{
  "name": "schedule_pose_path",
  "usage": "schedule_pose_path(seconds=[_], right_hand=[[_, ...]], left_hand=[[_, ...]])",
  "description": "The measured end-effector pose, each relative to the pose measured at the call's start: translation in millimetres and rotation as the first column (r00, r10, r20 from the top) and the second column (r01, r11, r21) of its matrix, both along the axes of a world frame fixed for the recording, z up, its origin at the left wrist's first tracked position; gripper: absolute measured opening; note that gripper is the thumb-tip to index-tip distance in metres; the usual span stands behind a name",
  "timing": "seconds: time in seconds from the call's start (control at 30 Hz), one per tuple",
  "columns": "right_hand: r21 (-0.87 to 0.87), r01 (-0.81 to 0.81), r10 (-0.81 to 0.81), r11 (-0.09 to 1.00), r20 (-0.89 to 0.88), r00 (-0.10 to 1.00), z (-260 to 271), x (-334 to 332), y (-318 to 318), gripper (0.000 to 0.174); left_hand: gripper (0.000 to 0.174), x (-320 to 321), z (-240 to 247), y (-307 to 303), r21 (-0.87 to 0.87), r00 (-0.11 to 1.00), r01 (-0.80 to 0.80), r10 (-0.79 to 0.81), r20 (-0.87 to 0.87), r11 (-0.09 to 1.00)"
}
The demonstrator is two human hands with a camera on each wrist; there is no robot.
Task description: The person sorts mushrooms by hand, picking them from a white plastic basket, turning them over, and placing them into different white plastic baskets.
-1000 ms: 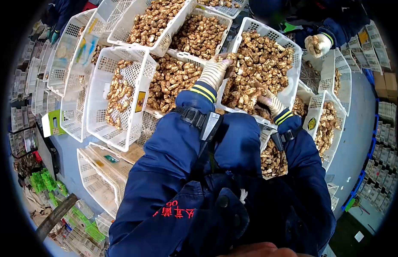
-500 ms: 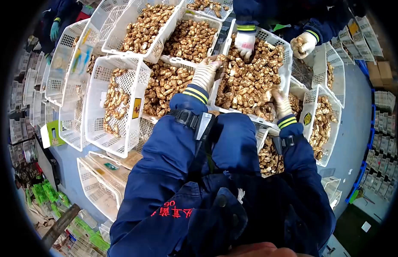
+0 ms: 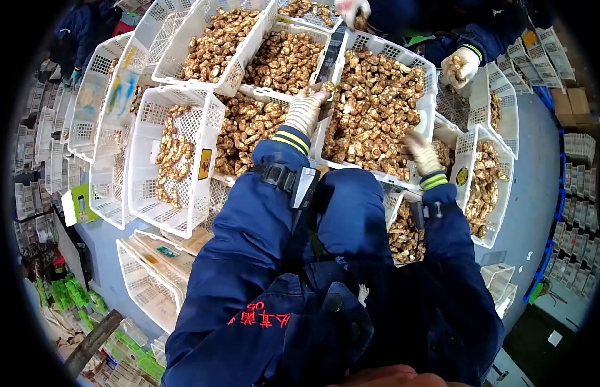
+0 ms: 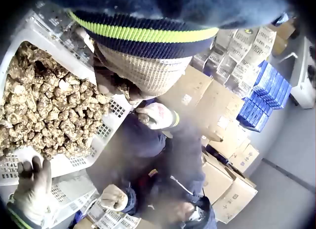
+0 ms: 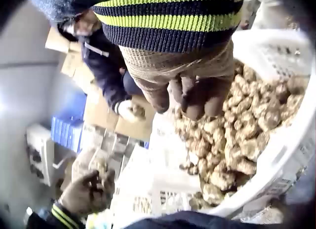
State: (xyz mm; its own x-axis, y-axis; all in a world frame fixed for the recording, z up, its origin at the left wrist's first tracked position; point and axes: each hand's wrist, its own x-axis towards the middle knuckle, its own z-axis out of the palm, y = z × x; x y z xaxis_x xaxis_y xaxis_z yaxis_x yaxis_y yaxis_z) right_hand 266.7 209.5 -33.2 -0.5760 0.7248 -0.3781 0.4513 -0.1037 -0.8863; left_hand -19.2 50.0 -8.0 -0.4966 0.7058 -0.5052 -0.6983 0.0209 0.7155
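Observation:
A white plastic crate [image 3: 424, 106] heaped with brown-and-white mushrooms [image 3: 374, 97] stands before the person. At its left rim, the left hand [image 3: 305, 109], in a ribbed pale glove, grips a few mushrooms [image 5: 101, 166]; they show at its fingertips in the right wrist view. The right hand [image 3: 421, 153], gloved alike, is over the crate's near right corner. Its fingers [image 4: 35, 170] look fairly straight and lie right at the rim in the left wrist view. No mushroom shows in that hand.
More mushroom crates crowd around, including a tilted one [image 3: 206, 122] at left and one [image 3: 464, 174] at right. Across the crate, another person's gloved hand [image 3: 460, 68] holds mushrooms; their other hand [image 3: 353, 9] is at the crate's far end. Empty crates [image 3: 151, 277] stand lower left.
The right hand has drawn back from the mushrooms to the near right corner. The other person's hand reached into the crate and withdrew. The left hand keeps its hold.

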Motion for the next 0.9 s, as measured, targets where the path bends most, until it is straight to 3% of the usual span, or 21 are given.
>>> schedule_pose_path(seconds=[0.03, 0.1, 0.17, 0.23, 0.3, 0.33, 0.37, 0.43, 0.47, 0.6, 0.63, 0.7, 0.77, 0.8, 0.83, 0.9], right_hand=[[0.159, -0.270, 0.256, 0.950, 0.101, 0.961, -21.5, -18.9, -3.3, 0.057], [0.094, -0.496, 0.454, 0.863, 0.286, 0.844, -47.2, -60.4, -22.4, 0.057], [0.305, -0.825, 0.604, 0.476, 0.568, 0.559, -55.8, -88.4, -35.3, 0.054], [0.216, -0.889, 0.607, 0.403, 0.664, 0.437, -58.9, -103.1, -40.9, 0.040], [0.246, -0.891, 0.619, 0.382, 0.647, 0.444, -44.2, -100.8, -32.9, 0.037], [0.209, -0.834, 0.609, 0.510, 0.597, 0.522, -48.7, -94.6, -27.3, 0.037], [0.226, -0.725, 0.595, 0.650, 0.442, 0.671, -51.1, -80.5, -24.6, 0.038], [0.148, -0.541, 0.484, 0.828, 0.299, 0.822, -56.0, -58.8, -20.5, 0.038], [-0.066, -0.369, 0.373, 0.927, 0.058, 0.926, -52.1, -43.2, -21.4, 0.038], [-0.098, -0.205, 0.195, 0.974, -0.103, 0.975, -26.8, 3.1, -23.3, 0.052], [-0.028, -0.142, 0.141, 0.989, -0.039, 0.989, -17.7, 17.6, -20.5, 0.049], [-0.196, 0.031, -0.049, 0.980, -0.090, 0.995, -20.7, 55.5, -10.6, 0.045], [-0.061, 0.204, -0.209, 0.977, -0.108, 0.972, -21.8, 78.9, -13.2, 0.033], [-0.049, 0.247, -0.252, 0.968, -0.153, 0.956, -19.2, 84.7, -16.2, 0.022], [-0.136, 0.274, -0.296, 0.952, -0.180, 0.938, -12.5, 88.5, -20.7, 0.021], [0.013, 0.224, -0.220, 0.974, -0.157, 0.963, -16.1, 96.4, -19.0, 0.025]], left_hand=[[0.044, 0.1, 1.7, -0.4, -0.017, 1.000, 0.004, -0.004, 0.001, 1.000], [0.046, 1.7, -0.1, -0.6, 0.004, 1.000, -0.022, 0.022, -0.003, 1.000], [0.044, 1.9, -1.8, -0.7, 0.030, 1.000, -0.013, 0.013, -0.009, 0.999], [0.044, 2.4, 4.4, -0.7, -0.001, 1.000, -0.014, 0.014, -0.004, 1.000], [0.043, -2.4, -9.3, 0.7, 0.042, 0.999, 0.024, -0.023, -0.030, 0.999], [0.041, -0.6, -0.2, 0.1, 0.014, 1.000, -0.018, 0.018, -0.019, 1.000], [0.041, -0.9, 1.1, 0.4, 0.011, 0.999, -0.014, 0.015, -0.029, 1.000], [0.040, -0.5, 1.3, 2.2, 0.006, 0.999, -0.006, 0.006, -0.047, 1.000], [0.041, -1.7, -7.1, 2.6, 0.037, 0.999, 0.002, -0.001, -0.035, 0.999], [0.043, -1.2, -7.5, -0.2, 0.056, 0.999, -0.024, 0.026, -0.027, 0.998], [0.042, -2.2, -5.4, -1.1, 0.048, 1.000, -0.030, 0.030, -0.006, 0.998], [0.041, -4.6, -11.3, -0.9, 0.057, 1.000, 0.010, -0.009, -0.024, 0.998], [0.040, -2.3, -10.1, 0.1, 0.054, 1.000, -0.001, 0.002, -0.024, 0.999], [0.042, -0.5, -5.3, -0.3, 0.042, 1.000, -0.014, 0.015, -0.018, 0.999], [0.043, 1.2, -0.4, -0.9, 0.030, 1.000, -0.027, 0.027, -0.014, 0.999], [0.045, -1.1, -7.6, 1.5, 0.051, 0.999, -0.017, 0.019, -0.030, 0.999]])
